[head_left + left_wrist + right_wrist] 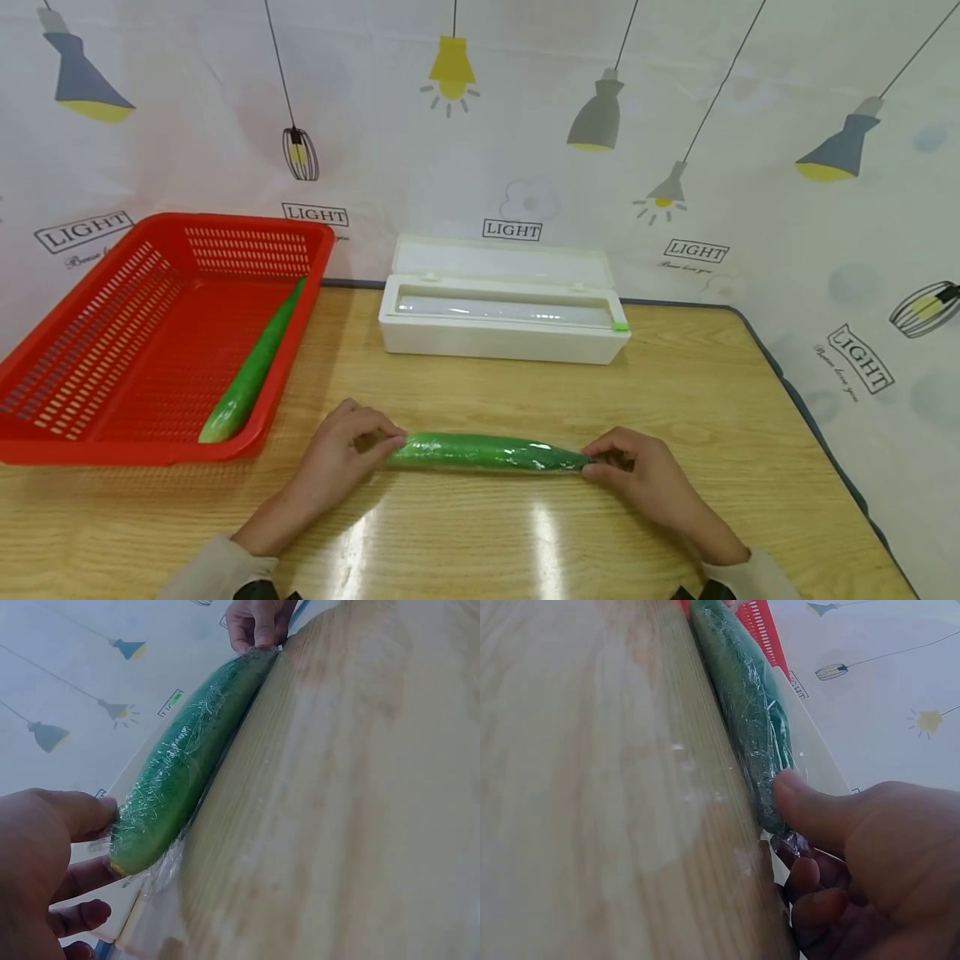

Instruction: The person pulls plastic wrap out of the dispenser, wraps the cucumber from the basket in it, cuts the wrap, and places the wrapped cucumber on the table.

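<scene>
A long green cucumber (480, 452) lies crosswise low over the wooden table, wrapped in shiny cling film (180, 742). At its blunt, paler end, my left hand (352, 442) pinches the wrapping between thumb and fingers. The narrower, darker end is in the grip of my right hand (637, 471), whose thumb presses on the tip. A small twist of gathered film (791, 844) sticks out past that tip between the right fingers. Loose film also hangs by the blunt end in the left wrist view.
On the left stands a red perforated basket (168, 452) with an unheld cucumber (255, 367) along its right side. Behind the hands is a white cling film dispenser (495, 342), lid raised, a roll (502, 310) inside. A lamp-patterned cloth (375, 108) hangs along the table's back edge.
</scene>
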Motion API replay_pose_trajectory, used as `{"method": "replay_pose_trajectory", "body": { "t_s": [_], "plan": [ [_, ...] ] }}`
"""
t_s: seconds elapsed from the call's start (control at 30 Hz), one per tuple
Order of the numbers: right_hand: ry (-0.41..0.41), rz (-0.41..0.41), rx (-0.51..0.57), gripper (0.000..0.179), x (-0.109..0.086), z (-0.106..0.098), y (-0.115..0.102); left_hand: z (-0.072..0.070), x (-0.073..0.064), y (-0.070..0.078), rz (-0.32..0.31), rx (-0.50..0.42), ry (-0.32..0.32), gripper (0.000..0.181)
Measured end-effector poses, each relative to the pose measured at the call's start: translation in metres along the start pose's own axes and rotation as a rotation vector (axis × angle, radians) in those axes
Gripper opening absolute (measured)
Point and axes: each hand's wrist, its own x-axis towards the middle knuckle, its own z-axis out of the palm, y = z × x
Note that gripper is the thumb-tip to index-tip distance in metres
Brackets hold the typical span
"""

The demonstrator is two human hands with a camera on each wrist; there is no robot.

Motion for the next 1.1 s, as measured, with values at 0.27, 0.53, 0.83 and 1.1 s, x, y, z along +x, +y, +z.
{"method": "replay_pose_trajectory", "body": {
  "t_s": [0.27,0.53,0.83,1.1],
  "plan": [
    [0.024,-0.004,-0.039,0.015,0.0017,0.0011,0.0009,-0.0027,-0.0008,-0.0039,-0.077,0.056,-0.105,0.043],
    [0.015,-0.043,-0.03,0.012,0.0009,0.0009,0.001,0.0018,-0.0003,-0.0041,-0.189,0.002,-0.135,0.037],
    [-0.058,-0.033,-0.011,0.022,0.0006,-0.0009,-0.0019,0.0015,-0.0001,0.003,-0.221,-0.046,-0.18,0.032],
    [-0.007,0.043,-0.05,0.024,0.0007,0.0004,-0.0007,0.0026,-0.0019,0.0047,-0.168,0.091,-0.214,0.026]
  ]
}}
